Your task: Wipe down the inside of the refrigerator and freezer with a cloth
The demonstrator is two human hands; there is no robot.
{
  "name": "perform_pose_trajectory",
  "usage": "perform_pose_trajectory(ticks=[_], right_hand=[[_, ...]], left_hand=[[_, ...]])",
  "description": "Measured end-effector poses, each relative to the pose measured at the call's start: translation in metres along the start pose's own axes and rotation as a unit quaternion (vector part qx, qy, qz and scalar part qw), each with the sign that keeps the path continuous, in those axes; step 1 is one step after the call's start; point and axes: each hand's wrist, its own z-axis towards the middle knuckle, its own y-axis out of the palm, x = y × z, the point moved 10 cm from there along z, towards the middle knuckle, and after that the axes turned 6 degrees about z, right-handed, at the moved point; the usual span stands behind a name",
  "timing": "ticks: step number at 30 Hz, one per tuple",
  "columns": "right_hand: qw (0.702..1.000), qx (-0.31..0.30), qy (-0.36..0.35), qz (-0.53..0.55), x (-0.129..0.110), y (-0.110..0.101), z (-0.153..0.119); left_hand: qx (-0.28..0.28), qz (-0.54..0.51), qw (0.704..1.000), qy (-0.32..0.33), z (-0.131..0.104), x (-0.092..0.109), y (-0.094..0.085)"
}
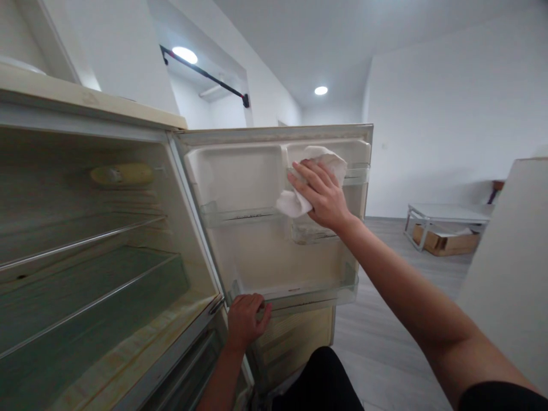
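My right hand [321,191] presses a crumpled white cloth [325,157] against the upper right of the open fridge door's inner side [240,177]. Its fingers are bent over the cloth and hide part of it. Low on the door, my left hand [247,319] is curled at the hinge-side end of the bottom door shelf [312,299], apparently gripping its edge. Dark grime marks the middle door shelf [240,216] and a small clear shelf [314,233] below my right hand.
Left of the door stands the open fridge compartment with a glass shelf [85,237] and a yellowed lamp cover [122,174]. A lower door [295,342] hangs open beneath. A low table [449,212] with a cardboard box [445,240] under it stands at the right rear.
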Motion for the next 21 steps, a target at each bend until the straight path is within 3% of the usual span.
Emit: perform_pose_trajectory(ticks=[4,6,13,17,21], right_hand=[[0.980,-0.107,-0.147,0.083,-0.036,0.014,-0.028],[0.968,-0.148,-0.171,0.111,-0.044,0.017,-0.042],[0.971,-0.176,-0.119,0.113,-0.048,0.007,-0.034],[0.965,-0.251,-0.077,0.021,-0.038,0.025,-0.027],[0.956,-0.269,-0.111,-0.026,-0.035,0.036,-0.023]], left_hand=[[0.009,-0.018,1.000,-0.002,-0.007,-0.004,-0.006],[0.017,-0.028,0.999,0.002,-0.011,-0.006,-0.010],[0.028,-0.045,0.999,0.007,-0.019,-0.014,-0.018],[0.023,-0.050,0.998,0.004,-0.021,-0.015,-0.020],[0.020,-0.052,0.998,0.002,-0.021,-0.016,-0.022]])
